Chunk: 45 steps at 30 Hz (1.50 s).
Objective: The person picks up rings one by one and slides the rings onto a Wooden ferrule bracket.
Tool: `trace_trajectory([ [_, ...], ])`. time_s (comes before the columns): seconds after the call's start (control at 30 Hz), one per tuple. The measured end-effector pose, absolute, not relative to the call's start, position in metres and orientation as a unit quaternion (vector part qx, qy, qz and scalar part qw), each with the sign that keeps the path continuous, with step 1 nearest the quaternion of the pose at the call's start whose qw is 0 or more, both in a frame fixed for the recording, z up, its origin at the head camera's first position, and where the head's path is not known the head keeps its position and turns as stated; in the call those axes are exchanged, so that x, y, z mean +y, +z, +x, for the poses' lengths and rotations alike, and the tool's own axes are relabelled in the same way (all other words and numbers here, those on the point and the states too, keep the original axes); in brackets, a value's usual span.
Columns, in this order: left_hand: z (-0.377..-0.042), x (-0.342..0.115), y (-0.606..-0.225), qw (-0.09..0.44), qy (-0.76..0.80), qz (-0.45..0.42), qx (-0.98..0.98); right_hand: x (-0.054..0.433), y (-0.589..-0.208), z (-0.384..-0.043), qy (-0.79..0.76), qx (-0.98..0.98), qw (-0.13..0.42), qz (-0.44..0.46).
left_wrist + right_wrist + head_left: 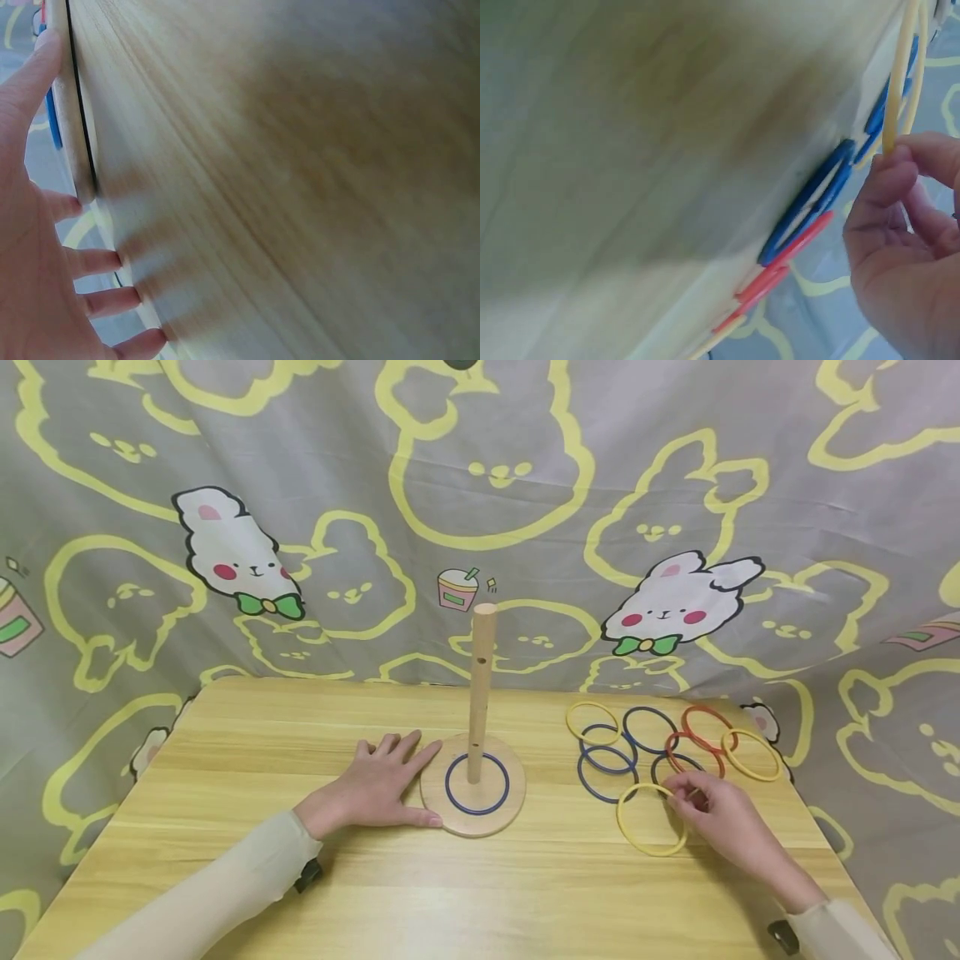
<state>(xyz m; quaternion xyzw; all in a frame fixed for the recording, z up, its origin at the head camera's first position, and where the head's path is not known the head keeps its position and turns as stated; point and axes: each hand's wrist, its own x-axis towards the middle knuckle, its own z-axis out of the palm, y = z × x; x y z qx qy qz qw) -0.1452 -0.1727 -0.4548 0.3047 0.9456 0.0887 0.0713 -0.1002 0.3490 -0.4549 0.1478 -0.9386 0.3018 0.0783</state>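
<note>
My right hand point(712, 814) pinches a yellow ring point(621, 827) between thumb and fingertips, in front of the pile of rings. In the right wrist view the same yellow ring point(891, 105) stands up from the fingertips, off the table. At the table's middle, a wooden post point(482, 693) rises from a round wooden base point(502, 822), with one blue ring point(450, 797) lying around its foot. Fingers spread, my left hand point(375, 785) rests at the base's left edge; the left wrist view shows the thumb point(46, 60) against its rim.
Right of the post lie overlapping rings: several blue rings point(651, 708), two red rings point(705, 708) and two more yellow rings point(592, 703). The wooden table point(360, 893) meets a grey patterned curtain point(337, 468) at its back and sides.
</note>
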Motion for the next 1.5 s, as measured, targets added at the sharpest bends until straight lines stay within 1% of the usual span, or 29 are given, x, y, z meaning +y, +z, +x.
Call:
trace_trajectory([
  [0.13,-0.145,-0.173,-0.454,0.073,0.090,0.303,0.946,0.337,-0.449,-0.096,0.308,-0.926,0.097,0.195],
  [0.2,-0.144,-0.172,-0.453,0.075,0.092,0.303,0.946,0.329,-0.445,-0.093,0.318,-0.919,0.095,0.213],
  [0.4,-0.144,-0.172,-0.453,0.076,0.092,0.303,0.946,0.303,-0.432,-0.087,0.362,-0.903,0.064,0.222],
  [0.63,-0.143,-0.172,-0.452,0.079,0.094,0.302,0.945,0.271,-0.406,-0.081,0.452,-0.867,-0.011,0.210],
  [0.8,-0.143,-0.171,-0.452,0.080,0.095,0.302,0.945,0.252,-0.382,-0.080,0.486,-0.848,-0.032,0.208],
  [1.07,-0.144,-0.173,-0.454,0.083,0.097,0.300,0.945,0.222,-0.338,-0.088,0.545,-0.812,-0.031,0.207],
  [1.27,-0.144,-0.172,-0.454,0.082,0.101,0.303,0.944,0.202,-0.310,-0.096,0.571,-0.795,-0.002,0.204],
  [1.5,-0.144,-0.172,-0.452,0.082,0.098,0.303,0.944,0.183,-0.284,-0.103,0.578,-0.782,0.035,0.231],
])
